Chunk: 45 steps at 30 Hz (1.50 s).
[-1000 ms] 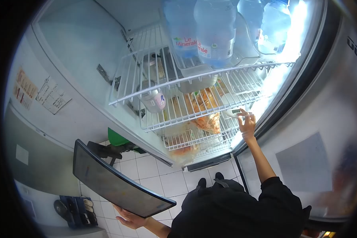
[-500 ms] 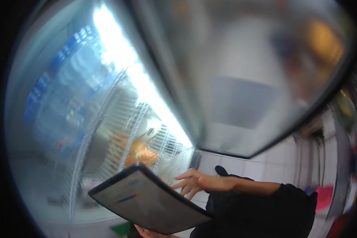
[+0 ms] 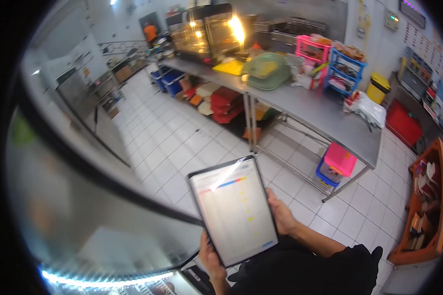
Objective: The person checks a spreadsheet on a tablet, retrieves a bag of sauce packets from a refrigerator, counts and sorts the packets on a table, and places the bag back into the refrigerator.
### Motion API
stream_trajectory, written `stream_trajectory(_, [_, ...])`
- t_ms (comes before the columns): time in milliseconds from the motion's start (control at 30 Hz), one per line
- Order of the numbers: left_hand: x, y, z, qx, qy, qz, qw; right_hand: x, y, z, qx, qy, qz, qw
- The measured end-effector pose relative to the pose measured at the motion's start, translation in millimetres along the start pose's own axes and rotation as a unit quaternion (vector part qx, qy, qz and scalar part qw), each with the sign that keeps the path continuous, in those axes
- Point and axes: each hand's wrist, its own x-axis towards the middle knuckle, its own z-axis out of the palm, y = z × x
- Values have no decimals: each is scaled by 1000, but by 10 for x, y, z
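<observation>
A tablet (image 3: 234,211) with a dark frame and a lit, mostly white screen is held upright in front of me, slightly tilted. Its screen shows a coloured bar near the top; the text is too blurred to read. My left hand (image 3: 210,258) is closed around the lower left edge, its fingers partly behind the tablet. On the opposite edge, my right hand (image 3: 281,214) grips the tablet, thumb at the side and other fingers hidden behind. Close to my left hand is the dark-edged glass door (image 3: 128,221) of a lit refrigerator (image 3: 108,281).
A long steel table (image 3: 320,110) bears a lit glass display warmer (image 3: 206,37), a green covered basket (image 3: 267,71), and pink and blue racks (image 3: 347,71). Below stands a pink-lidded box (image 3: 338,160). An orange shelf (image 3: 421,211) is at right. Someone in orange (image 3: 150,32) is far back.
My view has swung from the refrigerator's inside to the kitchen. My right hand, earlier apart with fingers spread over the tablet, now grips its right edge. The tablet has turned more upright.
</observation>
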Motion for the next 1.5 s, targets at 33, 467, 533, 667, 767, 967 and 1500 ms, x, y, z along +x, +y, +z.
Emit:
stream_trajectory(33, [203,-126,289,-29,-68,-31,997,12,-193,-306,0,76,-6,997])
stream_trajectory(467, [753,-1302,1677,189,-345,-242,887,-268,-1284,-4469,100,478,-319,812])
stream_trajectory(533, [599,-1639,1451,285,-321,-251,868,-357,-1354,-5114,108,490,-359,787])
stream_trajectory(667, [375,-2044,1104,346,-228,-360,836,-430,-1548,-6252,67,538,-374,752])
stream_trajectory(767, [-71,-2496,757,362,-158,-436,808,-166,-1843,-6471,19,632,-359,686])
stream_trajectory(967, [-1368,-2978,190,374,-32,-500,781,1368,-1549,-5581,-321,559,-313,697])
stream_trajectory(1500, [-3324,-1708,-1661,415,814,-217,344,1082,1442,-3126,-473,149,281,822])
